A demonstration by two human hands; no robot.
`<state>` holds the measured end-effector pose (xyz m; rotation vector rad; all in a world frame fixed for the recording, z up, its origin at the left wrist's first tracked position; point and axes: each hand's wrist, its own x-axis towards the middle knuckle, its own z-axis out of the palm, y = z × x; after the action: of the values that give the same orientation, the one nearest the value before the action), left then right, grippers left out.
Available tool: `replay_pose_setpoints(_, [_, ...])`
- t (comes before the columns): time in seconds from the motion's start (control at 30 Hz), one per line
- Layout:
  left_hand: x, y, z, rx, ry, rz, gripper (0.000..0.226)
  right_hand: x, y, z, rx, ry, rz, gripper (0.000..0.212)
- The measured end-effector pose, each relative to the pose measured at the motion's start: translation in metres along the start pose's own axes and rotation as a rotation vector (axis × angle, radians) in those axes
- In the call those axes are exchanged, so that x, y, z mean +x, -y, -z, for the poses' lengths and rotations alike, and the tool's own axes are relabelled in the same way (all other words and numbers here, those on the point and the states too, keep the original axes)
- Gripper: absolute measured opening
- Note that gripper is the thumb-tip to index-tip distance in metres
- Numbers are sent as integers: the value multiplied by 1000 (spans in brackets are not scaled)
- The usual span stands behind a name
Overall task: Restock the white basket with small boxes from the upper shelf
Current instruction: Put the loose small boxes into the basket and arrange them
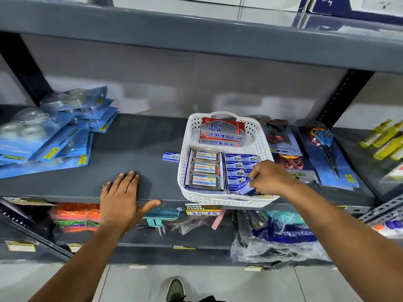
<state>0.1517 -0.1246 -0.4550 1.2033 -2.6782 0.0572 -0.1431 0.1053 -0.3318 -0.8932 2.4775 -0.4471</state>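
Observation:
A white perforated basket (187, 147) sits at the front edge of the grey shelf (135, 149). Inside it lie red and silver Softek boxes (222, 132) at the back, three clear clip cases (204, 167) at the left and rows of small blue boxes (241, 163) at the right. My right hand (272, 178) is over the basket's front right corner, holding one small blue box (245, 185) tilted on edge. Another small blue box (171, 156) lies loose on the shelf just left of the basket. My left hand (123, 199) rests flat on the shelf's front edge, fingers spread.
Blue blister packs of tape (50, 136) are piled at the left of the shelf. Scissors packs (327, 149) and yellow glue tubes (386, 140) lie to the right of the basket. A price tag (202, 210) hangs below the basket. Bagged goods fill the lower shelf.

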Motion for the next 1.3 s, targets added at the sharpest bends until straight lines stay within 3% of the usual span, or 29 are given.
replay_pose_setpoints(0.2, [1,-1,0,-11,-6,-3,101,0,1,2,5,59,-42,9])
replay_pose_setpoints(0.37, [0,0,-1,-6,-6,0,101,0,6,-9,-73,24,51,9])
replay_pose_setpoints(0.63, [1,-1,0,-2,-4,-3,104,-1,-2,-11,-4,65,185,18])
replay_pose_setpoints(0.8, [0,-1,0,-13,20,1,107,12,13,-2,18,-48,213,17])
replay_pose_setpoints(0.93, [-2,-1,1,-16,28,-10,107,37,66,-2,54,-96,388,16])
replay_pose_setpoints(1.17, [1,5,2,20,88,-44,115,89,176,-42,-275,-139,639,23])
replay_pose_setpoints(1.3, [3,6,2,39,121,-43,116,110,209,-70,-651,-9,537,27])
